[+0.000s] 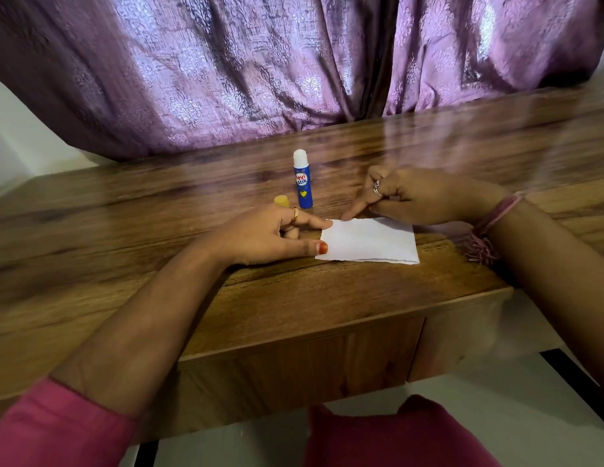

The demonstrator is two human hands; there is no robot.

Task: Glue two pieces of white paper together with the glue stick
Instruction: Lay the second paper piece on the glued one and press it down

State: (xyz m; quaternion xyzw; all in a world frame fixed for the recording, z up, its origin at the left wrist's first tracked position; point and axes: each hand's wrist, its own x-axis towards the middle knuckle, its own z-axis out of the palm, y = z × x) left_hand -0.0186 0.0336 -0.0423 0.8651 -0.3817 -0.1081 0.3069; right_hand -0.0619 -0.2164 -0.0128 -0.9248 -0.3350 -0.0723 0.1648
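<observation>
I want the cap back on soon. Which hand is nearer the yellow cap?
Left. The left hand lies just in front of the cap, almost touching it. The right hand is farther right, beyond the glue stick, pressing the paper.

Glossy wooden table (327,298), matt white paper (368,241), shiny embossed purple curtain (226,79).
</observation>
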